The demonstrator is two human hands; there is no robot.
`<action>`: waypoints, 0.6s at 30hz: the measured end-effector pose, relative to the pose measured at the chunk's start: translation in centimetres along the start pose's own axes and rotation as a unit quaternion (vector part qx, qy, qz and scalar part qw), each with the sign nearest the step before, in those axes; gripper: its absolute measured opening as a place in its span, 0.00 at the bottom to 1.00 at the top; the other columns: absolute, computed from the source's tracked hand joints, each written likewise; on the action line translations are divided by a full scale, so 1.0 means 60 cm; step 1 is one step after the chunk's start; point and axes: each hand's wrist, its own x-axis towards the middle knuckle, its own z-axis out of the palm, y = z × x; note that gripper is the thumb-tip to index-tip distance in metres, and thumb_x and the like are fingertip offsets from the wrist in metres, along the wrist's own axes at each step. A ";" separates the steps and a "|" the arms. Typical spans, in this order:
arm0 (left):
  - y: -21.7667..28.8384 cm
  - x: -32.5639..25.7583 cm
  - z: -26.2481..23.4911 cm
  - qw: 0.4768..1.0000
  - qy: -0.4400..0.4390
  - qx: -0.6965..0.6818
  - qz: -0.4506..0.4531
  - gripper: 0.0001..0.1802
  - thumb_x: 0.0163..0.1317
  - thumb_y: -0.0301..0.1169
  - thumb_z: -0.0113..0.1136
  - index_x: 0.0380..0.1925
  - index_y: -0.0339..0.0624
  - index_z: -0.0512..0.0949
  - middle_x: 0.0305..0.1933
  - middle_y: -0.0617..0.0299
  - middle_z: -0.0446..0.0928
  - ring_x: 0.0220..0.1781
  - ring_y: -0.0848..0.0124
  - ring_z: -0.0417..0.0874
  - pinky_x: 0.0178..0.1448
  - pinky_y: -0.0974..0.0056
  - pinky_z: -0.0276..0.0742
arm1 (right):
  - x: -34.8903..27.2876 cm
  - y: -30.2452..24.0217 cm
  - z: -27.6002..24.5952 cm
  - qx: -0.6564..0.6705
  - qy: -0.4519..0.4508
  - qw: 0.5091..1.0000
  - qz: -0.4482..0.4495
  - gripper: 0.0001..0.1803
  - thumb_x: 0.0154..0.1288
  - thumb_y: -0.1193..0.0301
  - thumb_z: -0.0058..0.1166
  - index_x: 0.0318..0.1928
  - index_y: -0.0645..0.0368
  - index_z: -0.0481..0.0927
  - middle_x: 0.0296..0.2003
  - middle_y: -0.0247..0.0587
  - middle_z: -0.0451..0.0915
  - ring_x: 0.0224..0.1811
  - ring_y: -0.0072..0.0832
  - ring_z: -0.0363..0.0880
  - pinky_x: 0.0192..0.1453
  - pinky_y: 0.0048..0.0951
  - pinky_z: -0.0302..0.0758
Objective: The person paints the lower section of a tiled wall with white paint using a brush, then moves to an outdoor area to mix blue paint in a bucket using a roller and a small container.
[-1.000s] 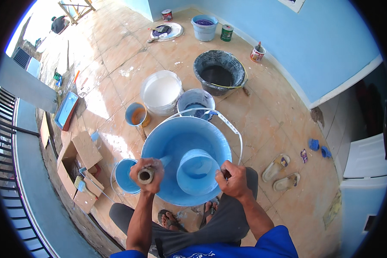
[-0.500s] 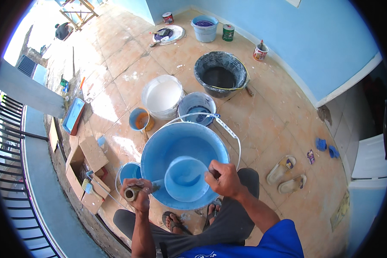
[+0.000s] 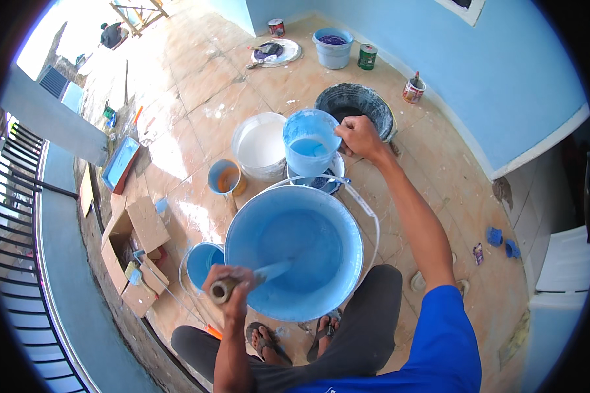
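right hand (image 3: 359, 136) closed on rim of small blue plastic pail (image 3: 310, 150), raised over the far containers; left hand (image 3: 233, 288) fisted around paint-coated stick (image 3: 255, 276) dipping into large round bucket (image 3: 295, 252) of glossy light-blue paint on tiled floor (image 3: 196, 98).

This is looking like a tiled porch of a house that is being painted. Beige floor tiles (image 3: 196, 85) are carrying white splashes, and a light blue wall (image 3: 505, 78) is running along from 12 to 3 o'clock. Paint pots are standing everywhere: a large blue bucket (image 3: 295, 252) at the centre, a white bucket (image 3: 261, 145) and a black basin (image 3: 355, 105) toward 12 o'clock. A dark metal railing (image 3: 19, 216) is closing the 9 o'clock side, beside an open cardboard box (image 3: 134, 252).
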 end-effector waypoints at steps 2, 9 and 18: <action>0.034 -0.007 -0.011 1.000 0.020 -0.004 0.004 0.12 0.43 0.19 0.56 0.31 0.35 0.69 0.24 0.58 0.73 0.23 0.69 0.77 0.30 0.63 0.76 | 0.025 0.044 0.016 -0.003 0.003 0.999 0.039 0.15 0.57 0.67 0.56 0.20 0.66 0.78 0.17 0.41 0.79 0.16 0.25 0.79 0.24 0.29 0.76; 0.022 0.040 0.007 0.996 0.026 0.016 0.087 0.12 0.43 0.18 0.53 0.31 0.35 0.68 0.19 0.57 0.70 0.18 0.68 0.72 0.28 0.63 0.73 | 0.057 0.159 0.054 -0.047 0.037 0.994 0.088 0.18 0.57 0.62 0.55 0.20 0.65 0.80 0.16 0.46 0.81 0.19 0.30 0.83 0.32 0.32 0.80; 0.030 0.009 0.018 0.999 -0.012 0.044 0.009 0.13 0.41 0.19 0.56 0.31 0.33 0.69 0.21 0.56 0.72 0.22 0.68 0.76 0.31 0.64 0.76 | 0.064 0.218 0.141 -0.327 -0.052 0.935 0.129 0.23 0.55 0.60 0.54 0.41 0.69 0.85 0.44 0.65 0.83 0.51 0.53 0.83 0.56 0.46 0.79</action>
